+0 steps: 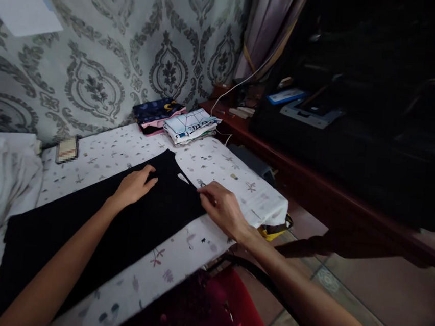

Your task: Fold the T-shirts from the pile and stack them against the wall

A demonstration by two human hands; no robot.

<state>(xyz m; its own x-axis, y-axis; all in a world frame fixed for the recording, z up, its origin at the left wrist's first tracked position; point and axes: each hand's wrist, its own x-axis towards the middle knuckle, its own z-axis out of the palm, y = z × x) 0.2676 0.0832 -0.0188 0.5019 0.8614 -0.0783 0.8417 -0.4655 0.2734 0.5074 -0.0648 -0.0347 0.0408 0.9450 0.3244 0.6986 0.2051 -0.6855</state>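
A black top [140, 201] lies spread flat, its wide wavy-edged end at the lower left and its narrower end near the middle. My left hand [135, 183] rests on the cloth with its fingers stretched out and slightly bent. At the narrower end's right corner, my right hand [223, 207] pinches the fabric between thumb and fingers. Just left of those fingertips, a small white patch [183, 178] shows at the edge of the top; whether it is a label or an opening, I cannot tell. Beneath is a white patterned table cover [253, 187].
Folded clothes stand in two stacks, one dark [157, 108] and one white [190, 127], at the back. Loose light clothes [12, 174] lie at the left, near a blurred phone-sized object [67, 149]. A dark red wooden desk [314, 193] borders the right; a red chair [245, 309] is below.
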